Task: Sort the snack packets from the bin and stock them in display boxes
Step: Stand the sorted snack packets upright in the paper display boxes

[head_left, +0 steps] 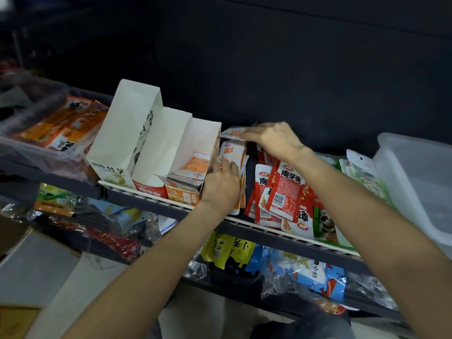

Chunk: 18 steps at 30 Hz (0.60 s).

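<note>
- Orange-and-white snack packets (232, 152) standing in a loose upright stack on the shelf (281, 232), just right of the orange display box (188, 192).
- Left hand (223, 183) pressed against the near side of that stack, fingers fairly straight and together, tips touching the packet faces; no clear curl around any packet.
- Right hand (271, 139) reaching over the far end of the same stack, fingers stretched leftward and lying on one orange packet (232, 133) held flat on top; thumb hidden beneath, so impossible to tell whether pinched or merely pressed.
- Inside the orange display box, a few orange packets (195, 167) already lying tilted against the white inner wall.
- Beside it to the left, a red-fronted display box (151, 189) and a tall white box (122, 133), both open-topped.
- Red-and-white packets (283, 194) heaped on the shelf under the right forearm, overlapping green packets (325, 223) further right.
- Clear plastic bin (415, 182) at the right end of the shelf; another clear bin (36, 152) of orange packets at the far left.
- Mixed bagged snacks (318, 277) on the lower shelf.
</note>
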Available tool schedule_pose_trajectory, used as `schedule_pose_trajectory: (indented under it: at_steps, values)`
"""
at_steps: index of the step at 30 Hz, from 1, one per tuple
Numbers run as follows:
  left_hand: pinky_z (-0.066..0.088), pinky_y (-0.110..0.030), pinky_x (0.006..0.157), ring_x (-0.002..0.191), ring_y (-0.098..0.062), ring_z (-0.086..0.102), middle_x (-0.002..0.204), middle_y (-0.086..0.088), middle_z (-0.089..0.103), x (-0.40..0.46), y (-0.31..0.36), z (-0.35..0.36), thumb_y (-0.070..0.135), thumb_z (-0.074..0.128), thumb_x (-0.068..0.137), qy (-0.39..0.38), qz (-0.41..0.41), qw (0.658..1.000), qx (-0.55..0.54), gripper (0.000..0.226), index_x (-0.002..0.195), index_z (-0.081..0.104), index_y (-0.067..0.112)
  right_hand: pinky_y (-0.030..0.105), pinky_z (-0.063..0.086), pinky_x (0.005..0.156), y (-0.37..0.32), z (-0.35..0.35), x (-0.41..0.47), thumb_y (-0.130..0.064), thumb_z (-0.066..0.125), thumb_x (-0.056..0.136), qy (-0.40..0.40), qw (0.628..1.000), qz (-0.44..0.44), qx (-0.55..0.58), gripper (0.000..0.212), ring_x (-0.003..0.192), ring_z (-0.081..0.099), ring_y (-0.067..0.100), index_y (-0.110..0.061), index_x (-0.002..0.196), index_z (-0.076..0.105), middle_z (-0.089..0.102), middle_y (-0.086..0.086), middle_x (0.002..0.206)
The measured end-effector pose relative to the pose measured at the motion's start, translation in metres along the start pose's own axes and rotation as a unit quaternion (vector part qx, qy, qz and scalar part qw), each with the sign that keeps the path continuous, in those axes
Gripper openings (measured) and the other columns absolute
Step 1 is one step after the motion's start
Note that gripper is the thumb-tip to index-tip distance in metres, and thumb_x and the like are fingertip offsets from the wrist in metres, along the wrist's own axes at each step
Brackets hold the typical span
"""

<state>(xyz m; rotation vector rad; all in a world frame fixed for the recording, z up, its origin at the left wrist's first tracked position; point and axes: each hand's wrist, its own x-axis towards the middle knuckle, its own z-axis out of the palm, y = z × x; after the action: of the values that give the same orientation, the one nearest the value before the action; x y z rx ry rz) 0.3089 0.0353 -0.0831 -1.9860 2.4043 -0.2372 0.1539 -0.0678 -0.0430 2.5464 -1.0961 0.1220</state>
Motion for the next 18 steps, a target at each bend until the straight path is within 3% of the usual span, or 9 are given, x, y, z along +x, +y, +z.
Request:
schedule_pose_trajectory:
  at_steps: [5,8,9,10,12,13,14,16,18]
  values:
    - [0.045,-0.038,0.092,0.132,-0.033,0.033,0.141,-0.016,0.038,0.003,0.002,-0.005,0.057,0.034,0.095,-0.053,-0.008,0.999,-0.001,0.066,0.139,0.032,0.007,0.041,0.057,0.064,0.013,-0.033,-0.022,-0.022,0.053,0.095,0.149,0.982,0.096,0.069,0.034,0.094,0.070,0.026,-0.029,0.128,0.058,0.067,-0.001,0.119]
    - [0.036,-0.041,0.106,0.131,-0.029,0.038,0.138,-0.012,0.046,-0.004,0.001,-0.023,0.056,0.025,0.097,0.000,-0.022,0.984,-0.177,0.062,0.138,0.041,0.011,0.030,0.055,0.082,-0.003,-0.049,-0.049,-0.029,0.051,0.098,0.256,0.927,0.184,0.205,0.031,0.104,0.066,0.011,-0.028,0.127,0.060,0.067,-0.007,0.118]
    - [0.037,-0.039,0.106,0.124,-0.022,0.047,0.129,-0.008,0.055,-0.009,0.002,-0.035,0.053,0.023,0.098,0.039,-0.033,0.951,-0.305,0.057,0.131,0.049,0.014,0.024,0.053,0.086,-0.012,-0.052,-0.058,-0.028,0.052,0.098,0.284,0.904,0.205,0.246,0.030,0.106,0.064,0.006,-0.026,0.127,0.060,0.066,-0.008,0.118]
    - [0.043,-0.035,0.099,0.110,-0.014,0.056,0.117,-0.002,0.062,-0.014,0.004,-0.049,0.051,0.020,0.099,0.053,-0.054,0.884,-0.462,0.054,0.125,0.054,0.018,0.020,0.052,0.088,-0.022,-0.054,-0.068,-0.027,0.052,0.097,0.306,0.885,0.220,0.275,0.030,0.107,0.063,0.003,-0.024,0.126,0.060,0.065,-0.009,0.119]
    - [0.050,-0.027,0.087,0.096,-0.007,0.062,0.112,0.001,0.066,-0.022,0.011,-0.074,0.054,0.019,0.098,-0.021,-0.092,0.669,-0.738,0.053,0.124,0.053,0.022,0.016,0.049,0.091,-0.043,-0.058,-0.084,-0.023,0.053,0.097,0.323,0.862,0.229,0.316,0.030,0.109,0.061,0.000,-0.019,0.126,0.060,0.063,-0.009,0.120]
    - [0.052,-0.030,0.089,0.098,-0.013,0.065,0.117,-0.005,0.065,-0.024,0.014,-0.081,0.055,0.022,0.097,-0.056,-0.106,0.587,-0.801,0.055,0.130,0.049,0.020,0.017,0.049,0.092,-0.052,-0.059,-0.091,-0.021,0.054,0.097,0.323,0.857,0.228,0.331,0.031,0.110,0.060,0.000,-0.018,0.126,0.060,0.063,-0.008,0.121]
    - [0.052,-0.034,0.092,0.101,-0.018,0.066,0.122,-0.010,0.063,-0.023,0.016,-0.083,0.056,0.026,0.096,-0.075,-0.117,0.538,-0.831,0.059,0.137,0.041,0.017,0.018,0.048,0.094,-0.060,-0.061,-0.097,-0.019,0.054,0.096,0.323,0.854,0.223,0.341,0.031,0.112,0.059,0.001,-0.017,0.127,0.060,0.063,-0.007,0.122]
    - [0.052,-0.037,0.093,0.102,-0.023,0.067,0.124,-0.016,0.061,-0.023,0.016,-0.084,0.054,0.035,0.096,-0.091,-0.132,0.480,-0.863,0.066,0.147,0.024,0.015,0.022,0.049,0.094,-0.071,-0.063,-0.106,-0.019,0.055,0.096,0.317,0.859,0.212,0.342,0.031,0.112,0.060,0.002,-0.019,0.127,0.059,0.063,-0.008,0.122]
    - [0.056,-0.032,0.084,0.098,-0.022,0.068,0.123,-0.015,0.062,-0.024,0.014,-0.082,0.047,0.041,0.097,-0.079,-0.141,0.474,-0.866,0.063,0.149,0.019,0.020,0.023,0.051,0.090,-0.075,-0.068,-0.114,-0.022,0.054,0.096,0.304,0.854,0.221,0.361,0.031,0.107,0.062,0.000,-0.022,0.127,0.059,0.063,-0.012,0.119]
